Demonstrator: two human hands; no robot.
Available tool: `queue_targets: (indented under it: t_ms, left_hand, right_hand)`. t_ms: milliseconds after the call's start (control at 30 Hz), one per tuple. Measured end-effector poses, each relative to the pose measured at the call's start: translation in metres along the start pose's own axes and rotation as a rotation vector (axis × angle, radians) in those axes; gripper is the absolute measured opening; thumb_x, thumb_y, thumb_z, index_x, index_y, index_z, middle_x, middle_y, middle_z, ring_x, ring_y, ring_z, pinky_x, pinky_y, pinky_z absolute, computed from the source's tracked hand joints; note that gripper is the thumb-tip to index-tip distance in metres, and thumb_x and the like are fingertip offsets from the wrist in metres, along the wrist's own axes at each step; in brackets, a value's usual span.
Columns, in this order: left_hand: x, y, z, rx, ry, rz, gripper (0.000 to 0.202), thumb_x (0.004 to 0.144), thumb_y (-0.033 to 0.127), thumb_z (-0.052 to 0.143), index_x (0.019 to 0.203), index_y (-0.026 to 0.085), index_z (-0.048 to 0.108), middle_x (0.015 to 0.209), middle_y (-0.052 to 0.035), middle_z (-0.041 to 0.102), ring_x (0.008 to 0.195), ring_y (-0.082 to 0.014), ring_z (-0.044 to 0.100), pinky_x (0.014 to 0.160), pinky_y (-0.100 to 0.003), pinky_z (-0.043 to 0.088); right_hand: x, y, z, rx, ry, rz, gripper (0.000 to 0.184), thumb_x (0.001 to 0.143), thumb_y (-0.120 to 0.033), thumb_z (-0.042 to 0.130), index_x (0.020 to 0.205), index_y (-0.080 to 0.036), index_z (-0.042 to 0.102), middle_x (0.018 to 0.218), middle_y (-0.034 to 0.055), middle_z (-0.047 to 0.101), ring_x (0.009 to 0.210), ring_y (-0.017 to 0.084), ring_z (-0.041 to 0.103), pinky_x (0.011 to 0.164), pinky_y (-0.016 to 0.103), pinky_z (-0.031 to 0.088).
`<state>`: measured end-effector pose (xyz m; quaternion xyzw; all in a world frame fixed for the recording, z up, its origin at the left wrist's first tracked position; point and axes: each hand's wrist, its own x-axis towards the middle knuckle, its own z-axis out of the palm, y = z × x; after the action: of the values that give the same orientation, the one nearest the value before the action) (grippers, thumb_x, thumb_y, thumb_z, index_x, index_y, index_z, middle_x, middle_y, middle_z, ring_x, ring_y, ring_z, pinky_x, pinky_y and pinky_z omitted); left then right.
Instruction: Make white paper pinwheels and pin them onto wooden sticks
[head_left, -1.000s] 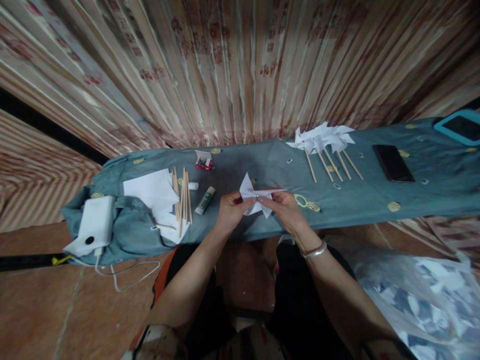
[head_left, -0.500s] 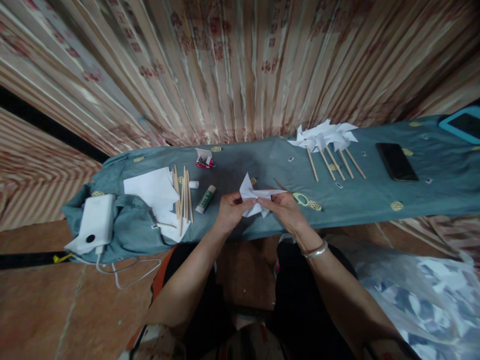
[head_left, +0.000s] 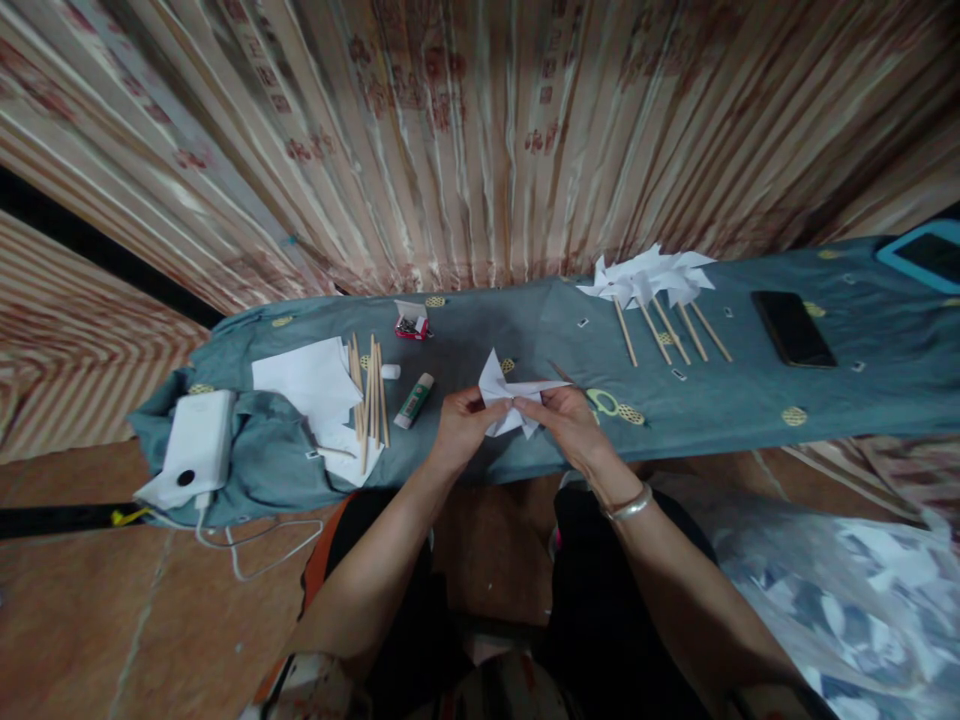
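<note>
A white folded paper pinwheel [head_left: 495, 385] is between my hands, just above the near side of the cloth-covered table. My left hand [head_left: 463, 425] grips its left side, thumb pressed near the centre. From the right, my right hand [head_left: 564, 420] pinches it, thumb also at the centre; the fingers behind the paper are hidden. Scissors with light green handles [head_left: 602, 402] lie just beyond my right hand. To the left of my left hand rests a glue stick [head_left: 414, 402], its white cap [head_left: 391, 371] beside several wooden sticks [head_left: 373, 390].
A small red open box [head_left: 412, 325] holds tiny metal pieces. White paper sheets [head_left: 300, 375] and a white power bank [head_left: 196, 440] with a cable lie left. Several finished pinwheels [head_left: 652, 275], a phone [head_left: 793, 328] and a blue-framed device [head_left: 926, 250] lie right. A plastic bag [head_left: 847, 590] stands below.
Both hands keep their hold on the paper pinwheel in nearly the same place. The whole view has shifted very slightly.
</note>
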<state>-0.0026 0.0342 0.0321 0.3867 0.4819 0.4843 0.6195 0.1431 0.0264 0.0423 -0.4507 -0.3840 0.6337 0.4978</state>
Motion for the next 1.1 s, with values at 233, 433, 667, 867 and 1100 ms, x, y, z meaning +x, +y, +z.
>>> queue_targets:
  t_ms: [233,433,667,867,1100]
  left_hand:
    - [-0.001,0.009,-0.010,-0.043,0.043,0.028,0.027,0.056,0.038,0.084,0.072,0.018,0.074,0.071,-0.0018,0.072,0.066,-0.0159,0.063,0.067,-0.028,0.049]
    - [-0.002,0.016,-0.034,-0.103,0.138,0.087,0.028,0.060,0.039,0.080,0.075,0.016,0.074,0.077,-0.0052,0.072,0.070,-0.0152,0.065,0.075,-0.031,0.051]
    - [-0.010,0.026,-0.054,-0.009,0.167,0.090,0.035,0.059,0.048,0.080,0.063,0.015,0.069,0.063,-0.0023,0.065,0.058,-0.0116,0.057,0.062,-0.026,0.047]
    - [-0.008,0.043,-0.068,0.104,0.171,0.163,0.047,0.064,0.059,0.076,0.048,0.017,0.062,0.049,-0.0004,0.056,0.050,-0.0096,0.050,0.055,-0.024,0.043]
    - [0.013,0.063,-0.110,0.079,0.309,0.280,0.038,0.052,0.044,0.086,0.075,0.016,0.074,0.073,-0.0023,0.071,0.069,-0.0139,0.063,0.071,-0.027,0.049]
  right_hand:
    - [0.000,-0.002,-0.003,-0.009,0.021,-0.007,0.033,0.054,-0.043,0.089,0.077,-0.023,0.078,0.082,0.0020,0.079,0.079,0.022,0.073,0.081,0.035,0.057]
    - [0.001,-0.002,-0.006,-0.016,0.030,-0.037,0.034,0.055,-0.047,0.088,0.079,-0.024,0.078,0.078,0.0020,0.079,0.078,0.022,0.074,0.080,0.036,0.058]
    - [-0.003,0.001,-0.008,-0.060,0.015,-0.002,0.036,0.053,-0.050,0.089,0.075,-0.023,0.078,0.074,0.0032,0.078,0.070,0.021,0.073,0.073,0.034,0.059]
    - [-0.006,0.002,-0.007,-0.063,0.008,0.026,0.037,0.051,-0.049,0.090,0.074,-0.023,0.078,0.074,0.0036,0.079,0.068,0.022,0.073,0.069,0.034,0.060]
    - [-0.009,0.003,-0.004,-0.093,-0.009,0.027,0.036,0.053,-0.050,0.089,0.074,-0.023,0.078,0.072,0.0039,0.078,0.067,0.022,0.073,0.069,0.034,0.060]
